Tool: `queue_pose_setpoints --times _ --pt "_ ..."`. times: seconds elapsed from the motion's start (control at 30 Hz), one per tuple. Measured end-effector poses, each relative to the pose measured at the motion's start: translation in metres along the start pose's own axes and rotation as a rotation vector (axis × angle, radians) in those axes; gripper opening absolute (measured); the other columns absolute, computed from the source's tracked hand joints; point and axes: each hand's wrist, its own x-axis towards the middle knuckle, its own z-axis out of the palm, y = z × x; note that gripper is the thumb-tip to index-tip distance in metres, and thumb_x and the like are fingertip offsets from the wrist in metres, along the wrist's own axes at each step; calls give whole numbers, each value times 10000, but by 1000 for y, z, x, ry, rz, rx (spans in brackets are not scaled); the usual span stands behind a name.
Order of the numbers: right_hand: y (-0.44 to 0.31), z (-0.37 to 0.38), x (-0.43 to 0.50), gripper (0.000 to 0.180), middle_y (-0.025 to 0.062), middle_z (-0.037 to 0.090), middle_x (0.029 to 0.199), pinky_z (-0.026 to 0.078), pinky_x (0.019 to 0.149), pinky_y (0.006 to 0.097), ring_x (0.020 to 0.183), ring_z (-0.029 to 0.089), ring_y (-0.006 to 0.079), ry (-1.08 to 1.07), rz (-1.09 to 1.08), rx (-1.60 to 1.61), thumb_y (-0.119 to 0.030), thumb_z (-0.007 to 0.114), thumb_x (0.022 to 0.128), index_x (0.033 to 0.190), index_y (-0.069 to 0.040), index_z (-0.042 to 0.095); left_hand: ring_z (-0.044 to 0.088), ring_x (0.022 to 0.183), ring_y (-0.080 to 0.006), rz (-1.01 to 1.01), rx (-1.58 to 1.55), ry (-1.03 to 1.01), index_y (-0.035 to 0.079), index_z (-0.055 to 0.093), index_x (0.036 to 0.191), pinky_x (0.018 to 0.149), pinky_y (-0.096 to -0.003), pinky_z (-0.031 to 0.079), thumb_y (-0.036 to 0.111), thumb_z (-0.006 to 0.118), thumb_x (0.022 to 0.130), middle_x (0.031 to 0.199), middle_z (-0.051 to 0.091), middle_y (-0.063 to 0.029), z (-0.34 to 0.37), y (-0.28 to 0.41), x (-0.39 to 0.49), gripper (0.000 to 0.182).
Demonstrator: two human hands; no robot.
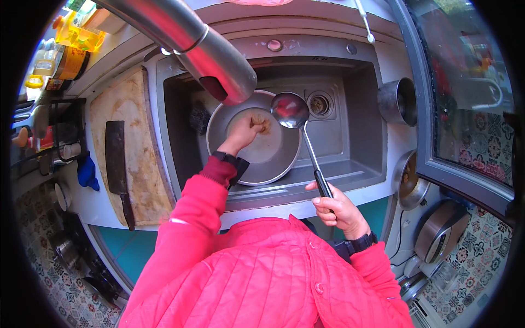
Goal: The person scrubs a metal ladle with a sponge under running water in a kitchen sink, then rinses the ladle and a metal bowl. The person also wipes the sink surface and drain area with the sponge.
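Note:
My left hand (241, 134) pinches a small brown fibrous pad (262, 124), perhaps a loofah scrubber, above the middle of a round, wide metal pan (279, 168). The pan sits in the left half of a grey sink (365, 127). In my right hand (340, 211), the black handle of a metal ladle (309, 149) is held at the sink's front edge. Its shiny bowl (290, 110) hangs over the pan's right rim, with the hollow turned up or towards me; I cannot tell exactly. A dark wiry scourer (199, 119) lies left of the pan.
A thick metal faucet (221, 61) reaches over the sink from upper left. Left, a cleaver (116, 160) lies on a stained wooden cutting board (139, 197). A metal pot (398, 101) stands at right, below an open window sash (424, 123). The drain (319, 104) is uncovered.

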Motion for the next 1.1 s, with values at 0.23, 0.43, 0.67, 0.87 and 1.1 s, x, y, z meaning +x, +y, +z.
queue_pose_setpoints --times 0.23,0.43,0.67,0.87,1.1 --pt "-5 11 -13 404 -45 342 568 206 376 221 401 284 36 17 -47 -49 -61 571 926 1304 -64 428 639 892 -385 677 257 357 74 490 1228 753 -452 523 95 631 878 1053 637 -194 -50 116 -23 378" --pt "-5 11 -19 416 -45 343 579 202 375 216 400 277 35 31 -50 -71 -43 566 924 1310 -74 413 571 1084 -345 808 261 449 60 512 1239 907 -405 492 24 653 827 1208 547 -157 -54 135 -24 438" --pt "-3 15 -26 425 -43 355 618 193 368 206 412 284 23 -121 35 54 9 535 916 1309 -77 398 641 911 -402 646 222 370 46 517 1166 757 -457 535 147 621 915 1056 630 -180 -30 121 0 290" --pt "-4 8 -31 460 -26 351 635 214 355 198 414 299 24 -222 -21 211 4 554 904 1323 -82 385 647 851 -414 343 17 352 60 506 1080 724 -479 514 272 590 919 921 662 -190 -18 118 -3 279" --pt "-2 7 -26 521 -11 367 648 245 344 187 403 316 30 -272 -10 286 12 568 880 1353 -80 369 671 790 -383 168 -327 599 26 510 1053 722 -449 524 302 551 952 925 672 -203 16 101 1 297"
